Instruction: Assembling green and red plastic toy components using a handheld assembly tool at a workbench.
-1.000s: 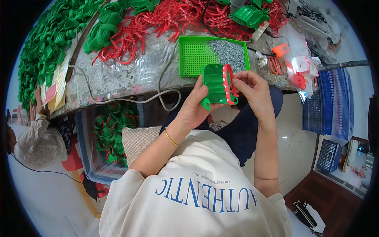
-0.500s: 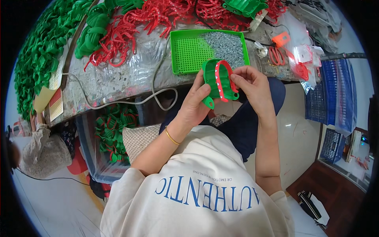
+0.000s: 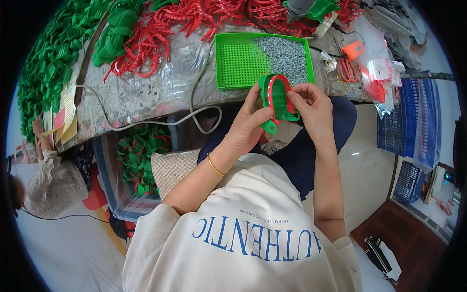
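Between my two hands, in front of the table edge, is a curved green plastic jaw piece [image 3: 279,105]. A red toothed strip [image 3: 271,92] with white points lies along its inside rim. My left hand [image 3: 249,119] grips the green piece at its left side, thumb on the near part. The fingers of my right hand [image 3: 314,104] pinch the strip's right end against the piece. Just beyond my hands stands a bright green tray [image 3: 240,60], its right part heaped with small silvery screws [image 3: 286,56].
Red toothed strips [image 3: 194,19] and green plastic pieces [image 3: 48,58] pile up across the table's back and left. A grey cable [image 3: 146,124] loops over the table edge. Orange-handled scissors [image 3: 347,71] lie at right. Below left, a lined bin [image 3: 104,165] holds assembled green-and-red pieces. Another person sits far left.
My hands and the green piece have shifted slightly right. The red strip now sits closer along the green piece's rim. A grey tool has come into view at the table's back.
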The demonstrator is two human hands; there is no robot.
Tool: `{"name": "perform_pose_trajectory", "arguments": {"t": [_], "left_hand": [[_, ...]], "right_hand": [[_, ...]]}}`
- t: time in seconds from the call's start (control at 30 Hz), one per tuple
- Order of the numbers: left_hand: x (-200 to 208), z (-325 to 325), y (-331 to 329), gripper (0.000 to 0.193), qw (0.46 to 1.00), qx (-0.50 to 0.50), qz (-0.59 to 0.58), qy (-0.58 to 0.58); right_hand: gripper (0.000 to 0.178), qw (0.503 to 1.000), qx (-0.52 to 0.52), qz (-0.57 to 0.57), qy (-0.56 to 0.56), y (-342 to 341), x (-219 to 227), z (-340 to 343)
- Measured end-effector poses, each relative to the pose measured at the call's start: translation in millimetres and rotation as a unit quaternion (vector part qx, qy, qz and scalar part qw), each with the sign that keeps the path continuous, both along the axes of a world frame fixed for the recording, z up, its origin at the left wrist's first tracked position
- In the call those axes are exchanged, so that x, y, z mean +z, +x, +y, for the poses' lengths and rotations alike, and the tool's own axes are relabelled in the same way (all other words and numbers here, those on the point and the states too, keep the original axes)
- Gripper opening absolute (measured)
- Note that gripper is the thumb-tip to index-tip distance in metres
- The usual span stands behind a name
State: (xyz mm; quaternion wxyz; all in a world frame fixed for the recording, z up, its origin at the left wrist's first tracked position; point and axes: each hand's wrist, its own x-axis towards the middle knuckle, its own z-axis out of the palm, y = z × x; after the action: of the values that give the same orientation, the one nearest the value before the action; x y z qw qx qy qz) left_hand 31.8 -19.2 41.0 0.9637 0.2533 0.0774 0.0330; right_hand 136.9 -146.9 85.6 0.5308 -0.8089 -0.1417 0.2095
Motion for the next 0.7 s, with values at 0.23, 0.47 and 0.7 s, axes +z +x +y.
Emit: {"name": "perform_pose_trajectory", "arguments": {"t": [0.23,0.47,0.7], "left_hand": [[8.9,1.7,-0.4,0.089,0.997,0.007,0.026,0.075],[5.4,3.1,-0.2,0.086,0.992,0.016,0.03,0.119],[-1.5,4.4,-0.6,0.077,0.99,0.013,0.042,0.133]], "right_hand": [[0.011,1.0,-0.013,-0.006,-0.003,-1.8,-3.2,0.8],[0.012,0.999,-0.02,-0.007,-0.035,-5.2,-4.8,2.8],[0.012,0.999,-0.03,-0.014,-0.038,-8.3,-10.5,1.7]]}}
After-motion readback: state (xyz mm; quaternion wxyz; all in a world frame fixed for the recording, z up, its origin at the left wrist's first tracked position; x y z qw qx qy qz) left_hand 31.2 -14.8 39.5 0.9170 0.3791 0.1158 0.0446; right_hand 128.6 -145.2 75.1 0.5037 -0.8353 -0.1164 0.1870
